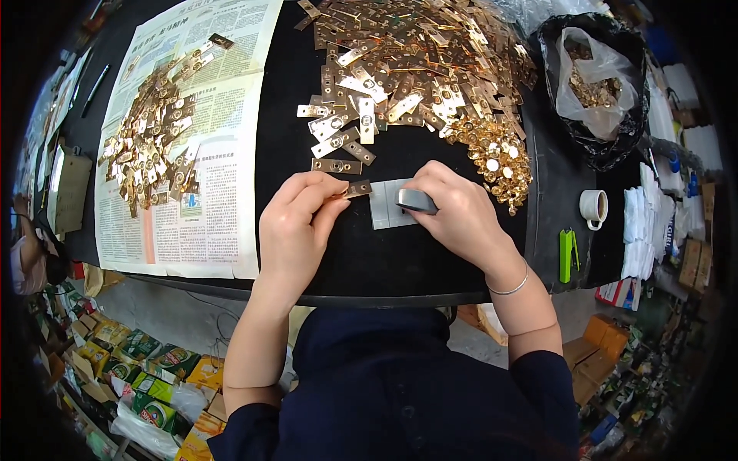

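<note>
Left hand (294,213): pinches a bronze-coloured strip (360,189).
Right hand (459,211): grips a dark-topped tool (417,201) over a grey block (382,210).
Newspaper (231,115): bears a heap of metal pieces (157,142).

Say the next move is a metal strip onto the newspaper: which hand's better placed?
Probably the left hand: it pinches a strip and is nearer the newspaper. The right hand is farther off and occupied with a tool.
</note>
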### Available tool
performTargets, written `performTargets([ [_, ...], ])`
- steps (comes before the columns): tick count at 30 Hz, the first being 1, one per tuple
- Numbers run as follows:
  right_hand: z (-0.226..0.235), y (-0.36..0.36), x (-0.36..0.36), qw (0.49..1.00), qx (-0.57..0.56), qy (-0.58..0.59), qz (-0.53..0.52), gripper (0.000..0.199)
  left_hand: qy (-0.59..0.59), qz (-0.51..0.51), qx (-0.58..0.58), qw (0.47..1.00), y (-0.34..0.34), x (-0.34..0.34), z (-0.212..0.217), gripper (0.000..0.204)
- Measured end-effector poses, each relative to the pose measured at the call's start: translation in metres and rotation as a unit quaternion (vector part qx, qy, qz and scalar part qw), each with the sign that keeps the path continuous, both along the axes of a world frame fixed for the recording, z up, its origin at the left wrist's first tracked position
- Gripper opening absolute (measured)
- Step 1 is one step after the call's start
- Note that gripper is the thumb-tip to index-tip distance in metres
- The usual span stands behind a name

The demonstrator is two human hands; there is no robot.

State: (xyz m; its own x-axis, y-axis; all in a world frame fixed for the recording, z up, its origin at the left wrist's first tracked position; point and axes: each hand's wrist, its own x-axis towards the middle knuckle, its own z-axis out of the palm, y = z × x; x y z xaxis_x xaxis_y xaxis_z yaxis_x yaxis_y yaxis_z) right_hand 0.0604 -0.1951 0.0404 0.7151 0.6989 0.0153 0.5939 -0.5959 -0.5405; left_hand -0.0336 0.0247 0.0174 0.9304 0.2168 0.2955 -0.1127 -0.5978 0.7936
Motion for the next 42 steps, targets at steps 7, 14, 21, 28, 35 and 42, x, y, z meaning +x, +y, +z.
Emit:
performTargets([
  [7,0.000,-0.001,0.006,1.000,0.010,0.008,0.010,0.025,0.016,-0.020,-0.017,1.000,-0.010,0.005,-0.002,0.019],
  [14,0.003,-0.013,0.006,0.975,0.171,0.081,-0.116,0.023,0.007,-0.035,0.024,0.999,-0.036,0.015,-0.003,0.021],
  [21,-0.002,-0.018,0.008,0.970,0.204,0.057,-0.123,0.022,0.013,-0.014,0.065,0.998,-0.057,0.019,-0.011,0.020],
  [28,-0.003,-0.018,0.009,0.972,0.203,0.047,-0.110,0.023,-0.001,0.003,0.092,0.996,-0.063,0.018,-0.011,0.021],
  [35,-0.004,-0.018,0.009,0.972,0.205,0.039,-0.104,0.022,0.019,0.041,0.099,0.994,-0.067,0.016,-0.004,0.022],
  [42,0.002,-0.024,0.005,0.934,0.249,0.145,-0.209,0.012,0.013,0.032,0.139,0.990,-0.062,0.022,-0.006,0.021],
])
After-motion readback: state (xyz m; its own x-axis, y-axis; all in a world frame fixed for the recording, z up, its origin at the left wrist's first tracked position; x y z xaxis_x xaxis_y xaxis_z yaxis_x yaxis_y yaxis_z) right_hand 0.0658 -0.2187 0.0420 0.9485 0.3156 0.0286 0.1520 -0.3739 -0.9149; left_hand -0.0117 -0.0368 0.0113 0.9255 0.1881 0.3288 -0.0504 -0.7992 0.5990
